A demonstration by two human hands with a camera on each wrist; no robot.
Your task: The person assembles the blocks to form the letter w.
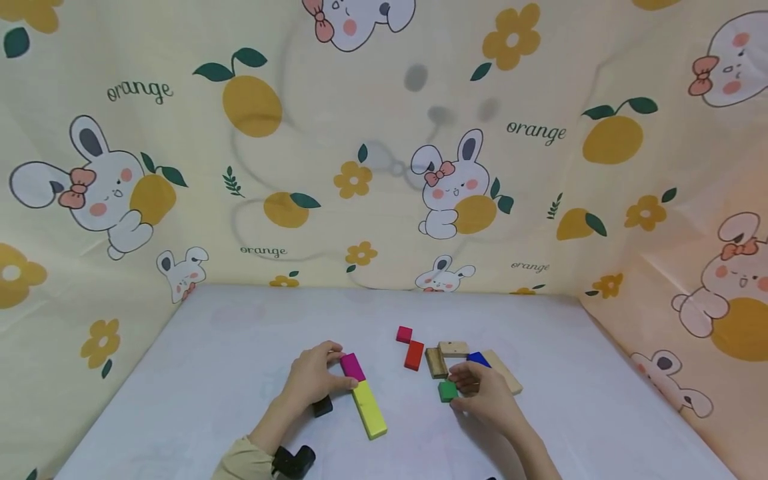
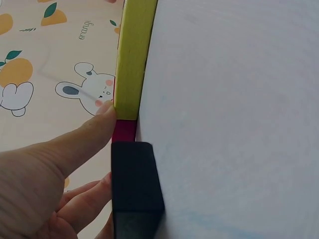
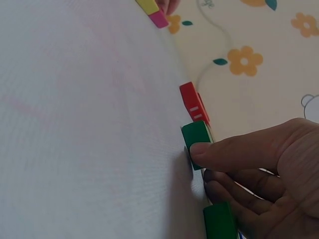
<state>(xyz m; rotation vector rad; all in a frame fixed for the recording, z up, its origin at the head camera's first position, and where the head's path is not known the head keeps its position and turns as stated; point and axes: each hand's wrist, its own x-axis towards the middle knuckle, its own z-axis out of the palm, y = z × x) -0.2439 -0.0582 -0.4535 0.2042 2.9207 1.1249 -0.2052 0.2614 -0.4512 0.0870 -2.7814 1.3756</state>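
My left hand (image 1: 314,375) holds a magenta block (image 1: 353,367), fingers at its far end and thumb at the seam where it meets a long yellow block (image 1: 369,410). Both lie end to end in one line. A black block (image 1: 323,407) sits beside that hand, and looms close in the left wrist view. My right hand (image 1: 489,395) pinches a small green block (image 1: 447,391) between thumb and curled fingers; in the right wrist view the thumb lies on this green block (image 3: 195,139). A second green block (image 3: 219,221) shows below the fingers there, hidden in the head view.
Around the right hand lie a brown wood block (image 1: 436,363), a pale wood block (image 1: 453,349), a blue block (image 1: 478,359) and a long pale plank (image 1: 505,373). A red block (image 1: 414,355) and a small red cube (image 1: 405,334) are farther back. Printed cloth walls border the white table (image 1: 240,333).
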